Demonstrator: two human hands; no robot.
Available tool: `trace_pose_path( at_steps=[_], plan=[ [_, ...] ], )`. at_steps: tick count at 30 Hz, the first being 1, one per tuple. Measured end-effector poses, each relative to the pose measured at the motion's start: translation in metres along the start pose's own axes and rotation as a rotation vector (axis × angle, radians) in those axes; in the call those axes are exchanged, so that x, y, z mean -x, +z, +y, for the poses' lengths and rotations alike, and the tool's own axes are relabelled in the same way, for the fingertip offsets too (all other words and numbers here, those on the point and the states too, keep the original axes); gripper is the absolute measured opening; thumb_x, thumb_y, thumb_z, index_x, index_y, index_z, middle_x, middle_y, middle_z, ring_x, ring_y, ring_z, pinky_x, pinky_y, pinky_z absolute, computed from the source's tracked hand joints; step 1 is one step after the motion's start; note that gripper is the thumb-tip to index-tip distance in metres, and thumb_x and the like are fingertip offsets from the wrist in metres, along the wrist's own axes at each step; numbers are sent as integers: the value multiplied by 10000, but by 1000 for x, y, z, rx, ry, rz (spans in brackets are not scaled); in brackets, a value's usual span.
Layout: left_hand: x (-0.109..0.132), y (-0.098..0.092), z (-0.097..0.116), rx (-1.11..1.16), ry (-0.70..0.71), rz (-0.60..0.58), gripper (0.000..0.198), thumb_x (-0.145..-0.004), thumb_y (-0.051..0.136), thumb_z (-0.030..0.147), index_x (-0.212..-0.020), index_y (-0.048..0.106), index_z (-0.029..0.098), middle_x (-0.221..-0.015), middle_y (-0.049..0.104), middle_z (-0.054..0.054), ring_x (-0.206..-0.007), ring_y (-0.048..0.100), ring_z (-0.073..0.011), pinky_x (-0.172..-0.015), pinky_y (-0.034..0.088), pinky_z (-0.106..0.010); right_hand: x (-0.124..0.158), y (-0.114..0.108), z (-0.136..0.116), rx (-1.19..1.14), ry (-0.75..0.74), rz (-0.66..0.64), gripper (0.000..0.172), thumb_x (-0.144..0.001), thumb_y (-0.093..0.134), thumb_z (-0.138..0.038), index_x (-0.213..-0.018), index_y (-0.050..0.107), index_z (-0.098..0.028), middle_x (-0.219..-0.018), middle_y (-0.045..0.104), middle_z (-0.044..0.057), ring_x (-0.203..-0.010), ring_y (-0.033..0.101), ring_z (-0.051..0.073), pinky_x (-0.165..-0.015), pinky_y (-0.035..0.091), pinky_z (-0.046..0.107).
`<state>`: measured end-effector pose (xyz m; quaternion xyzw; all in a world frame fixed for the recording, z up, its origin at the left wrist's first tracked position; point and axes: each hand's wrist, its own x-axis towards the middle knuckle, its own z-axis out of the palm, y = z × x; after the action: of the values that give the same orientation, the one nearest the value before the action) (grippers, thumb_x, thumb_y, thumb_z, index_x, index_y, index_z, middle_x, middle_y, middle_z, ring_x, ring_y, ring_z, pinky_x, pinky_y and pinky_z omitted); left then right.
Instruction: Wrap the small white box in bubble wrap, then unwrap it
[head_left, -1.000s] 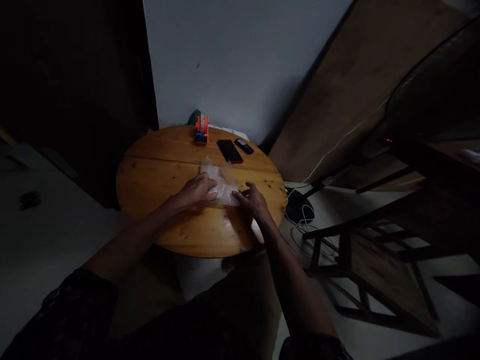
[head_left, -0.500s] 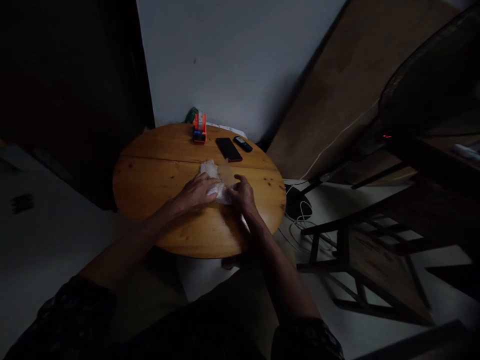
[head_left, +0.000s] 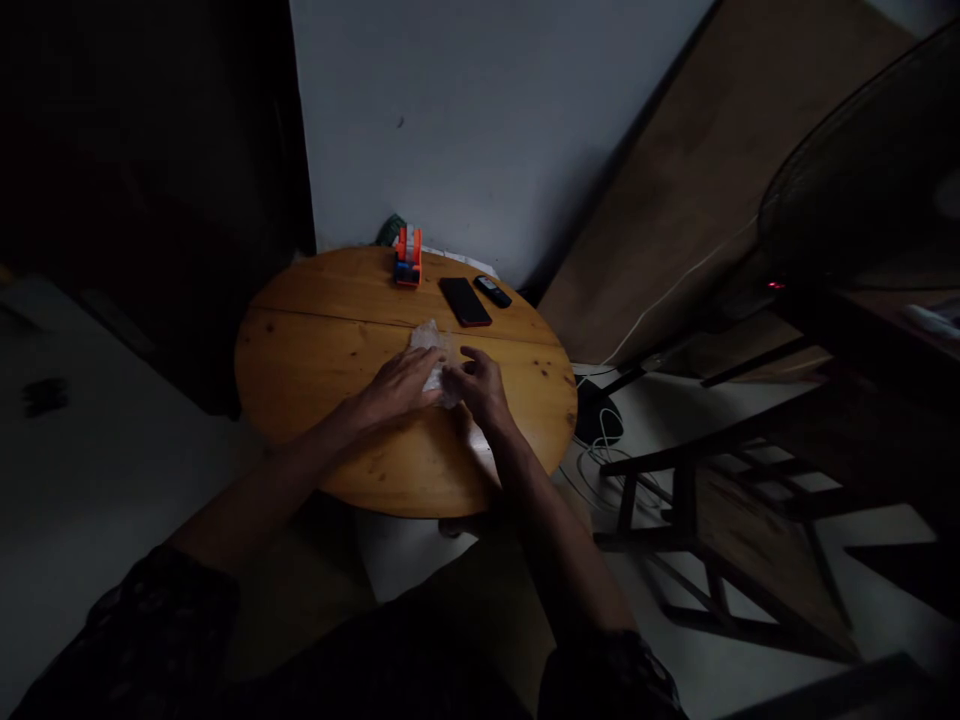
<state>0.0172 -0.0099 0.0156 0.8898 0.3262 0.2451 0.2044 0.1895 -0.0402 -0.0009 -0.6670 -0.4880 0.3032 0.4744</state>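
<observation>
A crinkled, clear piece of bubble wrap [head_left: 433, 378] lies on the round wooden table [head_left: 315, 370] between my hands. My left hand [head_left: 405, 382] rests over its left side, fingers stretched out and pressing it down. At the right edge, my right hand [head_left: 480, 388] pinches the wrap between thumb and fingers, with the index finger lifted away. Whatever the wrap may enclose is hidden by the plastic and my fingers.
Toward the back of the table stand an orange tape dispenser [head_left: 408, 258], a black smartphone [head_left: 465, 301] and a small keypad phone [head_left: 493, 291]. A wall is behind. On the right are a wooden chair [head_left: 765, 540], a fan [head_left: 862, 170] and coiled white cable [head_left: 600, 445].
The translucent flap that stuck out at the right has been folded leftward over the wrap. My right hand has moved slightly left, closer to my left hand. The view has shifted a little.
</observation>
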Motion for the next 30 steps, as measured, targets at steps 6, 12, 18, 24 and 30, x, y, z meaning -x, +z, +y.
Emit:
trace_pose_path(
  at_steps=[6, 12, 18, 24, 30],
  plan=[
    [0, -2, 3, 77, -42, -4, 401, -777, 682, 191, -1161, 570, 203, -1115, 664, -71, -1079, 628, -237, -939, 484, -335, 8, -2, -21, 79, -30, -37, 611, -789, 659, -419, -1291, 586, -77, -876, 721, 108, -836, 691, 235, -691, 559, 333],
    [-1, -1, 7, 130, -91, 44, 625, -746, 705, 211, -1336, 502, 194, -1202, 661, -93, -1124, 621, -253, -982, 481, -367, 19, -17, -29, -32, -62, -261, 547, -800, 570, -245, -1331, 553, -109, -1062, 760, 145, -888, 701, 211, -719, 564, 316],
    [3, -2, 4, 328, -232, 21, 725, -715, 658, 192, -1414, 471, 159, -1143, 657, -83, -852, 648, -171, -792, 534, -298, 23, -15, -23, 224, -287, -384, 731, -740, 629, -164, -1450, 453, -177, -1213, 698, 107, -782, 659, 151, -716, 538, 299],
    [4, 4, 6, 217, -353, 199, 233, -732, 660, 244, -949, 656, 161, -1007, 609, -59, -862, 614, -182, -793, 507, -311, 28, -3, -30, 546, -401, -298, 732, -812, 563, -142, -1517, 371, -188, -1226, 700, 112, -909, 680, 213, -843, 524, 354],
    [-2, 1, 12, 172, -336, 120, 113, -721, 656, 245, -703, 562, 187, -800, 557, -12, -798, 563, -179, -731, 451, -296, 27, -6, -28, 507, -423, -339, 817, -778, 620, -164, -1539, 324, -194, -1238, 686, 120, -964, 679, 239, -861, 526, 374]
  ],
)
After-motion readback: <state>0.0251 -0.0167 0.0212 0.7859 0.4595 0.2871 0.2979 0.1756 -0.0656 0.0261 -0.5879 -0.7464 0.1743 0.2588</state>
